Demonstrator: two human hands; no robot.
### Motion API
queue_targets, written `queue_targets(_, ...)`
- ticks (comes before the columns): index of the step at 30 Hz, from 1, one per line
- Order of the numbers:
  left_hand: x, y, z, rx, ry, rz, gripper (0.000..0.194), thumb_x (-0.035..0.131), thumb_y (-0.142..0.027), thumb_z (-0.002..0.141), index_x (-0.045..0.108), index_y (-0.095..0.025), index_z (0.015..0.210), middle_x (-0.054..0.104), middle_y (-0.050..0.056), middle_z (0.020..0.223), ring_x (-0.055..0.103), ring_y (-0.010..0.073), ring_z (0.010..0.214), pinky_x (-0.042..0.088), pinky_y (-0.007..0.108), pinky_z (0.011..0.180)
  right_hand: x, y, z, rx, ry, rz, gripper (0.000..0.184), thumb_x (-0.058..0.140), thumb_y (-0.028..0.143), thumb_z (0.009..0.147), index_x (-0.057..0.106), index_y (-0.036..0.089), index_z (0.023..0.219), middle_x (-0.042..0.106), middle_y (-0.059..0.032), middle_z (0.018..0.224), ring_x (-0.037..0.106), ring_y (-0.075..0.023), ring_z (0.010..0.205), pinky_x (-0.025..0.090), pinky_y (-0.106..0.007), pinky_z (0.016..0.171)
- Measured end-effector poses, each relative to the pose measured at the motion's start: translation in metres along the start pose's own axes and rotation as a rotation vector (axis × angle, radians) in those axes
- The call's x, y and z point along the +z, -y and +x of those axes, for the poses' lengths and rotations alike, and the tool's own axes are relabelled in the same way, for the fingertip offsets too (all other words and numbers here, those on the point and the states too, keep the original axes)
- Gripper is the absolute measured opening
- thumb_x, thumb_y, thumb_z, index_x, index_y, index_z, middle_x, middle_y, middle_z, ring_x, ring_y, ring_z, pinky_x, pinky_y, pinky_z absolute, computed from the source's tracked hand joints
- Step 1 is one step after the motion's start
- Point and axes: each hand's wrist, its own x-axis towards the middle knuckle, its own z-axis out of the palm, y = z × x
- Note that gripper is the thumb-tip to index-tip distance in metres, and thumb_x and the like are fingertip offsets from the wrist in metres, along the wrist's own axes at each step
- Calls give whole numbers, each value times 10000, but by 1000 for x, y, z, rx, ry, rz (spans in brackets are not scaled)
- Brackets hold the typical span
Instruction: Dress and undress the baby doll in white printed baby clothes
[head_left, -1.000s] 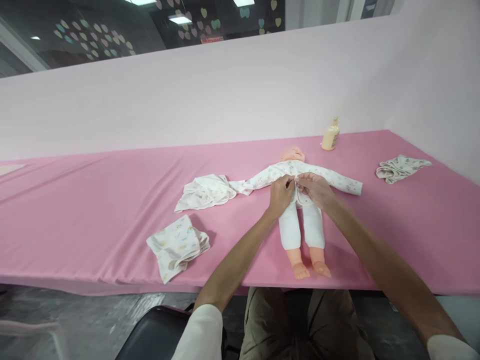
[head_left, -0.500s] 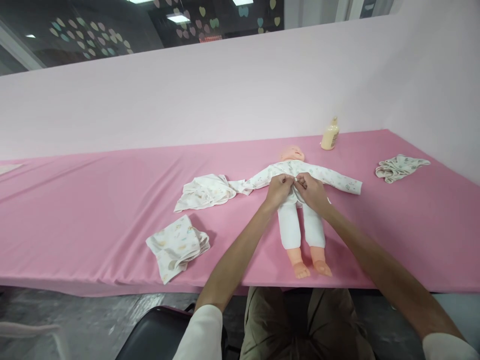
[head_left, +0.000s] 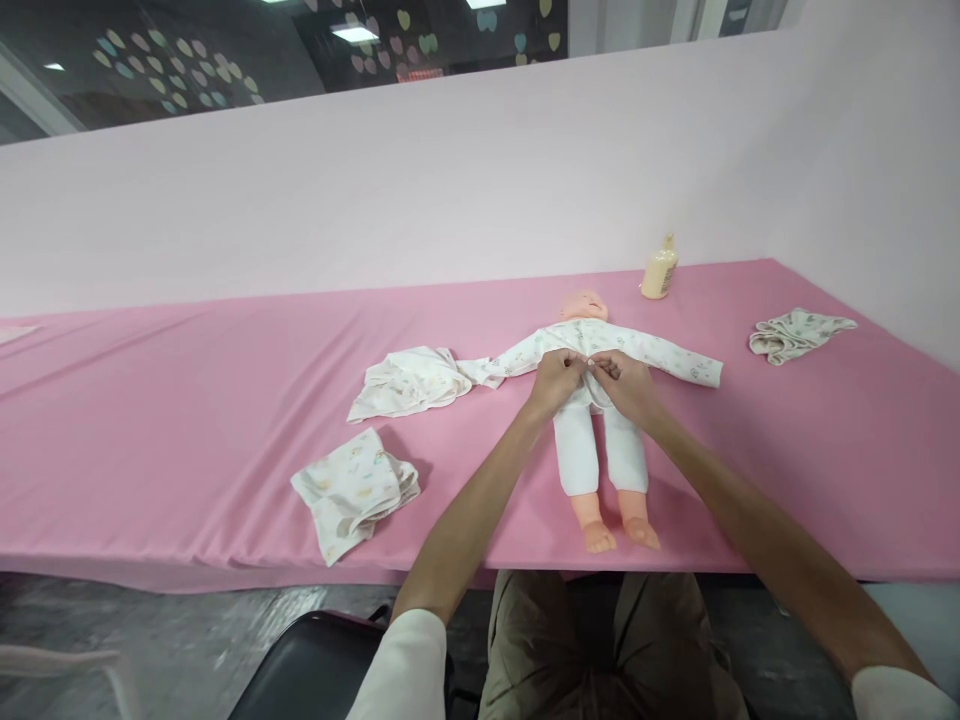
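A baby doll (head_left: 600, 450) lies on its back on the pink table (head_left: 187, 420), head away from me, bare feet near the front edge. It wears a white printed top (head_left: 675, 355) with sleeves spread out and white trousers. My left hand (head_left: 555, 380) and my right hand (head_left: 622, 385) meet over the doll's belly. Both pinch the front edges of the top together, fingers closed on the cloth.
A crumpled white garment (head_left: 409, 382) lies left of the doll, touching its sleeve. A folded printed cloth (head_left: 352, 490) sits nearer the front edge. A cream bottle (head_left: 660, 270) stands behind the doll's head. Another bunched cloth (head_left: 795, 333) lies far right. A pink wall runs behind.
Both hands have shifted slightly up the doll's front, from the lower hem toward the belly, still pinching the top's edges together. The doll stays in place.
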Motion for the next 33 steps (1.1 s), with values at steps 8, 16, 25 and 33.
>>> queue_targets(8, 2, 2, 2, 18, -44, 96, 146, 482, -98, 780, 619, -143, 754, 589, 4, 710, 512, 107, 640, 384, 238, 625, 1, -2, 1, -27, -1, -14, 166, 545, 217, 823, 655, 208, 947, 713, -34, 905, 663, -183, 823, 530, -370, 817)
queue_targets(16, 3, 8, 6, 45, -76, 128, 141, 512, -173, 817, 642, -144, 865, 681, 64, 904, 608, 142, 806, 462, 267, 759, 9, -10, 1, -274, -79, -195, 234, 463, 170, 894, 689, 232, 896, 668, -53, 915, 620, -200, 887, 505, -346, 818)
queue_targets(25, 1, 18, 9, 207, -261, 572, 251, 492, -234, 838, 675, -162, 993, 672, 106, 992, 573, 264, 1019, 421, 455, 974, -9, 6, -20, -487, 78, -564, 397, 342, 157, 977, 642, 258, 1217, 669, -48, 1181, 574, -243, 1086, 462, -406, 993)
queue_targets(33, 10, 12, -3, 502, -117, 915, 312, 402, -215, 925, 697, -201, 1025, 678, 97, 1049, 586, 272, 992, 444, 423, 876, -89, -45, -21, -220, -15, -715, 276, 404, 270, 961, 671, 270, 1032, 702, -40, 1160, 590, -229, 1122, 425, -391, 1027)
